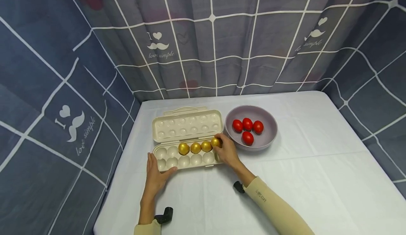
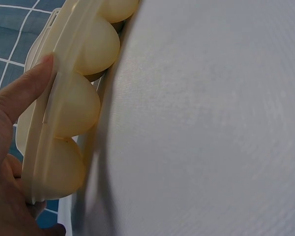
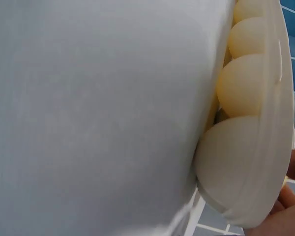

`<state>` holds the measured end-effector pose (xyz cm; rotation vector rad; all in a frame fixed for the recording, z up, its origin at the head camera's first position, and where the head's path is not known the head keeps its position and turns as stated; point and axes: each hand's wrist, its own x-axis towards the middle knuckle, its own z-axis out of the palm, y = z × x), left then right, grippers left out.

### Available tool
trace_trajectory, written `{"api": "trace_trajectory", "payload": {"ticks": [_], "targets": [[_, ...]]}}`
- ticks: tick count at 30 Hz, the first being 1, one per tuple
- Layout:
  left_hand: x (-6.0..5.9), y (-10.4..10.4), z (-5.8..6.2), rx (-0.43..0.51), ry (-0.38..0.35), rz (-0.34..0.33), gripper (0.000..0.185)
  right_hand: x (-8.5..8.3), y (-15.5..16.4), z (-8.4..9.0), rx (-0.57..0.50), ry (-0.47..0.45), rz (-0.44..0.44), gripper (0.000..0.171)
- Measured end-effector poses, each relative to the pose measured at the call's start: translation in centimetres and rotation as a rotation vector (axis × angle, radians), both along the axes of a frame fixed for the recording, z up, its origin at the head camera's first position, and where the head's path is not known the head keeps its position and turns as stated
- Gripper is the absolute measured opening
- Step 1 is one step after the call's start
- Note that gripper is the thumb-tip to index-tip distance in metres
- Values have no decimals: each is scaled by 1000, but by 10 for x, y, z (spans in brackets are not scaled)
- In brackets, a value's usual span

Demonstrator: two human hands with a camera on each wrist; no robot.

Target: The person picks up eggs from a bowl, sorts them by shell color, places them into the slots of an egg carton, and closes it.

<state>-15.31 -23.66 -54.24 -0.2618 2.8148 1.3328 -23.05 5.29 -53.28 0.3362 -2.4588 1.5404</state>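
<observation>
Head view: cream egg carton [image 1: 185,147] lies open on the white surface [image 1: 301,178], lid flipped back toward the curtain. Four golden eggs [image 1: 199,146] fill the far row's right-hand cups; the other cups look unfilled. Right hand [image 1: 226,152] sits at the carton's right end, fingers curled round the rightmost golden egg [image 1: 216,142] — seating it, by the look of it. Left hand [image 1: 156,173] steadies the near-left corner, thumb on the rim, fingers hidden under the edge. Left wrist view shows the thumb [image 2: 24,88] lying flat along the carton rim [image 2: 44,123], cup undersides just beside it. Right wrist view is mostly cloth and cup bottoms, only a sliver of fingers [image 3: 290,196] at the edge — grip unreadable there.

Grey bowl [image 1: 252,127] stands just right of the carton, touching or nearly so, with four red eggs [image 1: 247,129] inside.

Step judged: golden egg going into the last far-row cup, filling about a third done. Next move likely calls for letting go cleanly without rolling the egg, then a short reach to the bowl, left hand bracing the carton.
</observation>
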Motion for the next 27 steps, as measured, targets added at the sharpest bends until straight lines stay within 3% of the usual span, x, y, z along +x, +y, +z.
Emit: {"api": "trace_trajectory", "payload": {"ticks": [5, 12, 20, 27], "targets": [[0, 0, 0, -3, 1, -1, 127, 2, -2, 0, -11, -13, -36, 33], [1, 1, 1, -4, 2, 6, 126, 3, -4, -2, -37, -13, -55, 40], [1, 1, 1, -9, 4, 5, 126, 4, 0, -4, -104, -17, -2, 44], [2, 1, 1, -9, 5, 5, 127, 5, 2, -3, -91, -25, 33, 47]]}}
